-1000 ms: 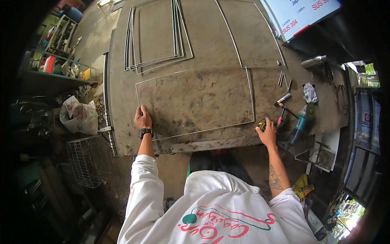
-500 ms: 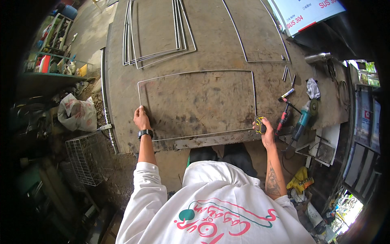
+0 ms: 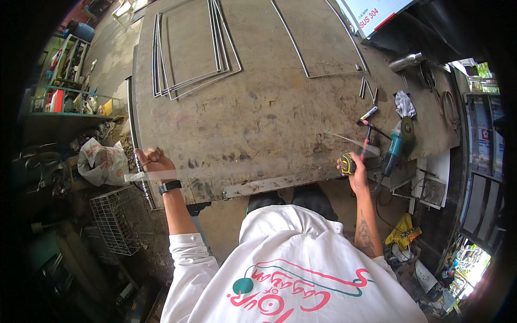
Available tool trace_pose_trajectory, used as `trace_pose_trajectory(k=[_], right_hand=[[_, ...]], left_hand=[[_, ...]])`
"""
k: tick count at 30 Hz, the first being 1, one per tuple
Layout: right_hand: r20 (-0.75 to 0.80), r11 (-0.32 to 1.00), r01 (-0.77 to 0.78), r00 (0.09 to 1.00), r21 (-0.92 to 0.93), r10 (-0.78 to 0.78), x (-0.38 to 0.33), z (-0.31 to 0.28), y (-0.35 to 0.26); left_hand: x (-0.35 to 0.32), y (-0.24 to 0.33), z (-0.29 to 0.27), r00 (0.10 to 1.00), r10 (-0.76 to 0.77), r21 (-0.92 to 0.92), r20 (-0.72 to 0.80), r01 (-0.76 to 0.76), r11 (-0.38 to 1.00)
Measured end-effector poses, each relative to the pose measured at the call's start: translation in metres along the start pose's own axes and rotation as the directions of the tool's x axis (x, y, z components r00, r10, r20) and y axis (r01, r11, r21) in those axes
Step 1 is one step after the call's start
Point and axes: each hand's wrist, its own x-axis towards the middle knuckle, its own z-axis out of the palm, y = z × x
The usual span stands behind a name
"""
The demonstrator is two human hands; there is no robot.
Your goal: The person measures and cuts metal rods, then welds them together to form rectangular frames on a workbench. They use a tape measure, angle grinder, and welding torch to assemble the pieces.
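My left hand [image 3: 155, 160], a dark watch on its wrist, is closed above the table's left edge. Its fingers are curled on the thin metal rod frame, which motion smears into pale streaks [image 3: 353, 141] over the near part of the table; its full outline cannot be made out. In my right hand [image 3: 357, 175] is a black and yellow tape measure [image 3: 348, 163], gripped close to the table's near right corner. No drawn-out tape blade can be made out.
On the worktable [image 3: 253, 121] lie several stacked rod frames [image 3: 219, 37] and another rod frame [image 3: 293, 40]. At right are short rod pieces [image 3: 368, 89], a marker [image 3: 369, 113], a red-handled tool [image 3: 366, 145], an angle grinder [image 3: 395, 151] and a rag [image 3: 404, 104]. A wire cage [image 3: 114, 220] stands left.
The rod frame that lay flat before me has left its place and is smeared by motion. My left hand has swung left and up with it; my right hand still holds the tape measure.
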Motion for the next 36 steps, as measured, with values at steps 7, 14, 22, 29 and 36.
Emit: trace_pose_trajectory(k=[7, 14, 22, 29, 36], right_hand=[[-0.091, 0.950, -0.146, 0.980, 0.276, 0.177, -0.027, -0.040, 0.038], [-0.094, 0.948, -0.172, 0.975, 0.267, 0.203, 0.008, -0.007, 0.047], [-0.268, 0.959, 0.160, 0.937, -0.235, -0.222, 0.050, 0.025, -0.016], [0.195, 0.890, 0.258, 0.961, -0.377, -0.196, 0.039, 0.080, -0.001], [0.645, 0.817, 0.349, 0.763, -0.459, 0.037, -0.020, 0.174, -0.003]], left_hand=[[-0.029, 0.008, 0.001, 0.755, -0.579, 0.119, 0.307, 0.573, 0.811], [-0.017, -0.038, -0.072, 0.781, -0.613, 0.553, 0.119, 0.461, 0.694], [-0.034, -0.103, -0.078, 0.948, -0.319, 0.572, -0.023, 0.274, 0.773], [-0.058, -0.101, -0.071, 0.993, 0.076, 0.893, 0.090, -0.115, 0.435], [-0.208, -0.034, 0.096, 0.292, -0.839, 0.633, 0.460, 0.556, 0.540]])
